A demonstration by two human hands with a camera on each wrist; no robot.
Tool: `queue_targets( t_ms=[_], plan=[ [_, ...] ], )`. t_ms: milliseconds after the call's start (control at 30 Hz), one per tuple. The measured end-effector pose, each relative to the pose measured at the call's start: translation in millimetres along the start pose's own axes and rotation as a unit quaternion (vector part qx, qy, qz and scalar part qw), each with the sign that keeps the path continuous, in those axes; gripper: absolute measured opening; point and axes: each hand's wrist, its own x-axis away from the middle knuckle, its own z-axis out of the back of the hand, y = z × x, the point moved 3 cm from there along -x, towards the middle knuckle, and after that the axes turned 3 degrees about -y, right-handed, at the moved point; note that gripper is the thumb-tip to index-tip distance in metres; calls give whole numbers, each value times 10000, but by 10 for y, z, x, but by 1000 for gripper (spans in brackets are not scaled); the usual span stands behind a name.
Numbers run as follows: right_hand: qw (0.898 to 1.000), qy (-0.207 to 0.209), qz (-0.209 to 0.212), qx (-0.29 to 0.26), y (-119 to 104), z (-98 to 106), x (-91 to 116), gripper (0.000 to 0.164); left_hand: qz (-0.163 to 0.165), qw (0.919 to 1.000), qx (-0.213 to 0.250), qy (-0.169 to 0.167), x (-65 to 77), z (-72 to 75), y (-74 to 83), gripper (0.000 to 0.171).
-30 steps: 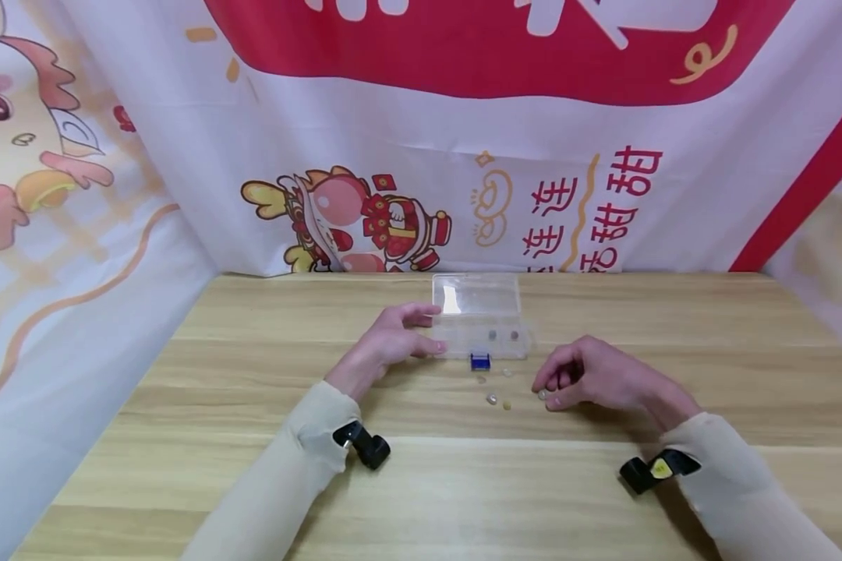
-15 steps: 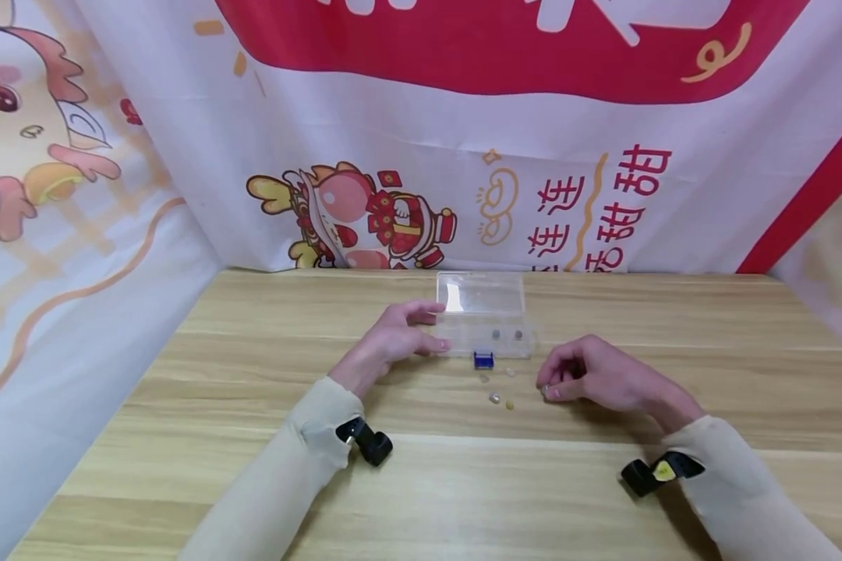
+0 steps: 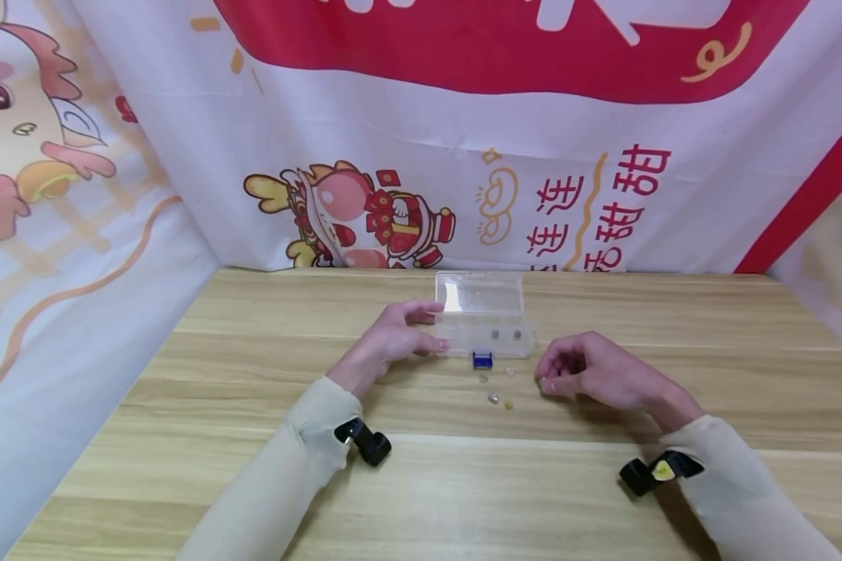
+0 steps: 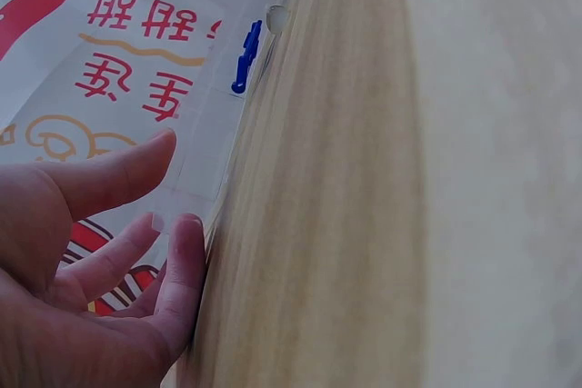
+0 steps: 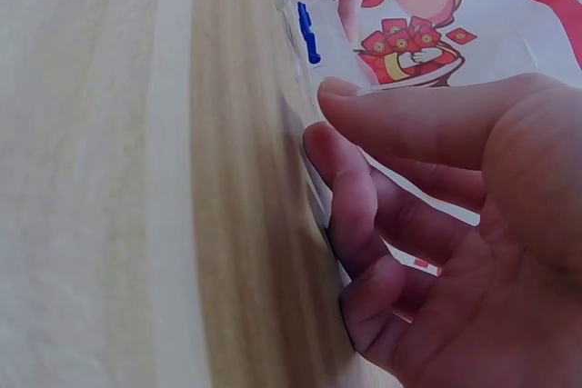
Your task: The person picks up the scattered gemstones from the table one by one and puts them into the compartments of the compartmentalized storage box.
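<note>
A clear plastic compartment box lies with its lid swung back. My left hand rests at its left end, thumb by the front corner and fingers behind, loosely spread; the left hand shows the same up close. My right hand pinches a small greyish stone between thumb and fingertips, low over the table right of the box. Fingers mostly hide the stone in the right wrist view, where the right hand has its thumb near the index tip. Two small dark pieces sit in box compartments.
In front of the box lie a silvery piece, a yellow piece and small clear pieces. A blue latch stands at the box's front edge. A printed cloth hangs behind the wooden table.
My right fingertips have closed further over the small stone and moved slightly away from me with it. The left hand stays at the box. The view has shifted a little.
</note>
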Motion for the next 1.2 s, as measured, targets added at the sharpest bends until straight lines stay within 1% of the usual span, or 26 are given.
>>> queue_targets(
  t_ms=[200, 400, 500, 633, 733, 967, 1100, 1200],
  plan=[
    [9993, 279, -196, 145, -39, 24, -8, 18, 20, 10000, 24, 5, 4, 10, -10, 68],
    [9944, 825, -353, 561, -125, 94, -44, 16, 24, 10000, 25, 22, 2, 19, -11, 67],
    [9910, 1124, -274, 669, -187, 129, -96, 16, 19, 10000, 18, 32, 8, 23, -7, 67],
    [9886, 1378, -92, 608, -278, 147, -194, 16, 27, 10000, -6, 38, 7, 28, -14, 67],
    [9875, 1475, -82, 545, -343, 144, -289, 17, 3, 10000, 0, 43, 2, 32, -15, 66],
    [9875, 1521, -24, 410, -461, 78, -525, 19, -33, 10000, 29, 38, -5, 37, -16, 65],
    [9865, 1606, -88, 301, -506, 26, -623, 20, -53, 10000, 43, 6, -7, 27, -16, 65],
    [9857, 1660, -218, 198, -506, -4, -690, 20, -46, 10000, 38, -39, -13, 17, -15, 65]
  ],
)
